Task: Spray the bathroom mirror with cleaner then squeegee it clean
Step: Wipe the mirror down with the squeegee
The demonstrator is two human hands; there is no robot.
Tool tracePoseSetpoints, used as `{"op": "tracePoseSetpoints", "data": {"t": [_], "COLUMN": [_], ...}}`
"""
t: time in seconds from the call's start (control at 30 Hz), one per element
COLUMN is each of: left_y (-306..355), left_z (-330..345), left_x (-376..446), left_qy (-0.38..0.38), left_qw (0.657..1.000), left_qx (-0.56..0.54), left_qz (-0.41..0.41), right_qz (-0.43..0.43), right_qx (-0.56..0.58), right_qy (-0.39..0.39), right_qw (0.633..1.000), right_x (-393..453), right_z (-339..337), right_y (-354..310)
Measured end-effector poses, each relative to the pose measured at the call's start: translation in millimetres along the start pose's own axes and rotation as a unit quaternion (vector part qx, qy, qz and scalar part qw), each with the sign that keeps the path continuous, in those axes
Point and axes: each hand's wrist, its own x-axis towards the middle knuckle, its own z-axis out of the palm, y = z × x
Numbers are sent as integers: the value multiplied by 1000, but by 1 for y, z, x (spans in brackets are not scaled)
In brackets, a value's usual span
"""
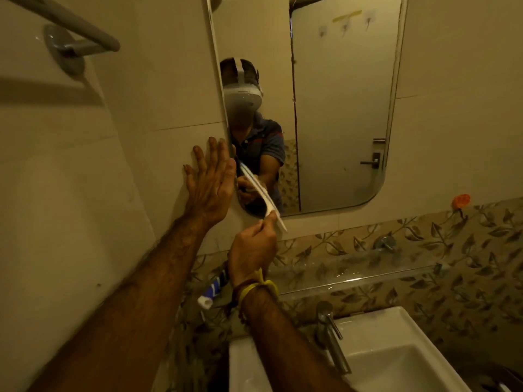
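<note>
The bathroom mirror (339, 108) hangs on the tiled wall above the sink and reflects a door and the person. My left hand (210, 179) lies flat with straight fingers against the wall at the mirror's left edge. My right hand (253, 246) pinches the lower end of a thin white squeegee blade (264, 198), which slants up to the left across the mirror's lower left corner. No spray bottle shows.
A glass shelf (353, 274) runs below the mirror, with a toothpaste tube (210, 292) at its left end. Beneath it sit a white sink (396, 355) and a chrome tap (329, 332). A grab bar (70, 32) is mounted on the left wall. An orange hook (460, 200) sticks right of the mirror.
</note>
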Motion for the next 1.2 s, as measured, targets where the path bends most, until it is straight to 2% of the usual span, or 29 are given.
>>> {"op": "tracePoseSetpoints", "data": {"t": [0.13,0.27,0.3,0.43,0.6,0.7,0.87,0.93,1.03,1.2], "left_y": [12,11,12,18,28,32,37,41,51,55], "left_z": [-8,-18,-20,-40,-65,-70,-75,-72,-62,-41], "left_x": [-7,-13,-13,-8,12,25,53,62,72,79], "left_qy": [2,47,60,96,139,165,170,158,153,203], "left_qw": [999,990,986,977,972,968,966,968,975,973], "left_qx": [-41,-130,-155,-187,-186,-188,-191,-188,-138,-53], "left_qz": [-14,-9,-10,-21,-31,-36,-48,-57,-83,-95], "right_qz": [-3,68,60,-56,-229,-343,-512,-541,-529,-564], "right_qx": [-32,-37,-47,-44,-81,-127,-199,-232,-263,-240], "right_qy": [-56,-208,-219,-206,-199,-161,-107,-77,-56,-6], "right_qw": [998,975,973,976,949,917,829,805,805,790], "right_x": [-6,4,5,17,48,73,119,137,161,172], "right_z": [-8,-15,-18,-39,-63,-66,-52,-42,-29,-27], "right_y": [-12,-18,-21,-34,-79,-111,-175,-204,-235,-208]}}
